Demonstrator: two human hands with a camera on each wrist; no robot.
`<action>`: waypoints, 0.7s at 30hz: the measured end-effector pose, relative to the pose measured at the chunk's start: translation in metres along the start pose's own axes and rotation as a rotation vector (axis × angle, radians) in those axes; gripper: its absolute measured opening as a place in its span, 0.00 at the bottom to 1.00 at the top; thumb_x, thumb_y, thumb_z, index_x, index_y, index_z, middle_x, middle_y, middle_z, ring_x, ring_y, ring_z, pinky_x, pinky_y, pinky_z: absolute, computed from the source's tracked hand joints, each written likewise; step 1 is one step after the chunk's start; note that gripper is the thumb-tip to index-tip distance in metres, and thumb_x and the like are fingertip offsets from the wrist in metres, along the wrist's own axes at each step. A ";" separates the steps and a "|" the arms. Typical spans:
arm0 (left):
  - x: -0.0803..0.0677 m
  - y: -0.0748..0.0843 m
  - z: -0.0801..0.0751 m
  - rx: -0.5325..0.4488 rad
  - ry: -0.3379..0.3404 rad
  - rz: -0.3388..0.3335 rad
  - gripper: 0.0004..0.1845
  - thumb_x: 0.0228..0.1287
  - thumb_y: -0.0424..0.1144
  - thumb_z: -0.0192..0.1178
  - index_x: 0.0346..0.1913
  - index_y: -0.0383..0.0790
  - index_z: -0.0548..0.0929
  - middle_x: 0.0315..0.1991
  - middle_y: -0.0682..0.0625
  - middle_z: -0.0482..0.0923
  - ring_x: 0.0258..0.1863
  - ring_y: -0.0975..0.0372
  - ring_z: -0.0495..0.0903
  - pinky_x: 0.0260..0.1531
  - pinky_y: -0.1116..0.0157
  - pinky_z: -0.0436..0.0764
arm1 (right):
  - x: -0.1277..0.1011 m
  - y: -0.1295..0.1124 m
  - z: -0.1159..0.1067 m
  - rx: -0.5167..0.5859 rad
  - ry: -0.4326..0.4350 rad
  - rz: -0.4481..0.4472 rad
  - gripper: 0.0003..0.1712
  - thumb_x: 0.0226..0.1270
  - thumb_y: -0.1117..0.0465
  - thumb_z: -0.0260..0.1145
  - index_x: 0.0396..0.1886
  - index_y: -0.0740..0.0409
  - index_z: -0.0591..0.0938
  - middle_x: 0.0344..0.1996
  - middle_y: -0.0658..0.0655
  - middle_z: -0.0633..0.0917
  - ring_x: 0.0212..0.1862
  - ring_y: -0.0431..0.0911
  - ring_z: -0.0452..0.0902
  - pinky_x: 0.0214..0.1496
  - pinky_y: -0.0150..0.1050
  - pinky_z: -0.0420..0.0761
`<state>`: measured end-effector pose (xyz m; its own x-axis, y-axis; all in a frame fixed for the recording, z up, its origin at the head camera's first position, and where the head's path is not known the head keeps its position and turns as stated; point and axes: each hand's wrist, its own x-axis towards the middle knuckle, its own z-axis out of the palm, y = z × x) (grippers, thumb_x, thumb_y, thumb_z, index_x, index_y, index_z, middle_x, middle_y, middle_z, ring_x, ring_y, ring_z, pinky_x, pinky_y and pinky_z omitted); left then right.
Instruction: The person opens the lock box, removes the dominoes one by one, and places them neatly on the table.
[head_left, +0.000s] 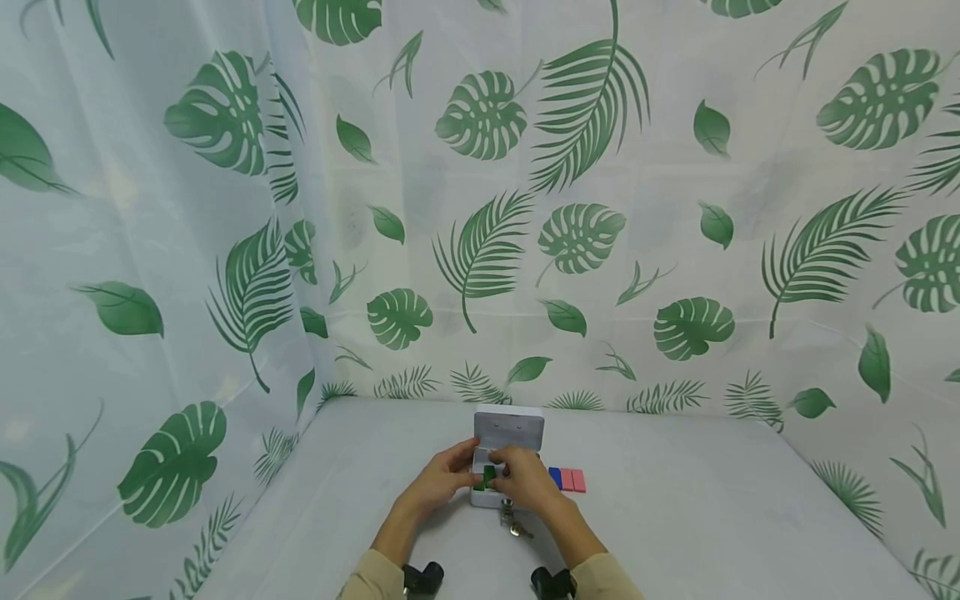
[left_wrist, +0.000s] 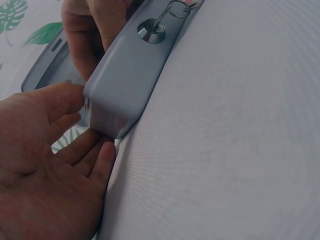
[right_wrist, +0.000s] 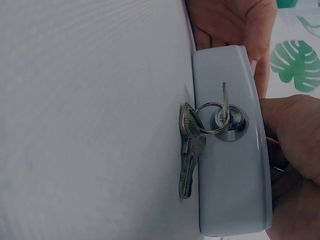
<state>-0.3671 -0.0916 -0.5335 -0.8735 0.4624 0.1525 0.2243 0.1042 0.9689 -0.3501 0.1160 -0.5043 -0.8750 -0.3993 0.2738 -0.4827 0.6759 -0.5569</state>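
Note:
A small grey lockbox stands on the table with its lid raised. My left hand holds the box's left end, with the thumb on the front corner and the fingers along the side. My right hand reaches over the open box and pinches a green block just inside it. A key sits in the front lock, and two more keys hang from its ring onto the table. The box's inside is mostly hidden.
A blue block and two pink blocks lie in a row on the table just right of the box. Leaf-print curtains close off the white table at the back and on both sides.

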 end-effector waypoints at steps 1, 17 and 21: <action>0.000 0.000 0.000 -0.001 0.002 -0.002 0.38 0.69 0.29 0.64 0.80 0.36 0.63 0.76 0.36 0.69 0.76 0.42 0.68 0.71 0.50 0.75 | 0.000 0.000 0.000 -0.001 -0.001 -0.002 0.22 0.62 0.67 0.76 0.56 0.68 0.86 0.39 0.57 0.89 0.34 0.41 0.75 0.32 0.31 0.77; 0.003 -0.002 -0.001 -0.008 0.014 -0.019 0.38 0.69 0.29 0.64 0.80 0.38 0.64 0.75 0.38 0.69 0.75 0.42 0.69 0.70 0.50 0.76 | 0.003 0.003 0.003 -0.008 -0.029 0.033 0.22 0.63 0.65 0.76 0.57 0.65 0.86 0.39 0.55 0.88 0.34 0.42 0.75 0.32 0.34 0.77; 0.003 -0.002 -0.001 -0.013 0.019 -0.026 0.38 0.69 0.30 0.65 0.79 0.39 0.65 0.75 0.39 0.70 0.75 0.43 0.69 0.70 0.50 0.76 | 0.003 0.004 0.005 -0.016 -0.029 0.031 0.22 0.62 0.65 0.77 0.57 0.65 0.86 0.42 0.56 0.89 0.35 0.42 0.76 0.33 0.35 0.79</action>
<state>-0.3703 -0.0910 -0.5347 -0.8872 0.4425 0.1308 0.1957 0.1041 0.9751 -0.3548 0.1146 -0.5093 -0.8880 -0.3957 0.2342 -0.4565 0.6978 -0.5519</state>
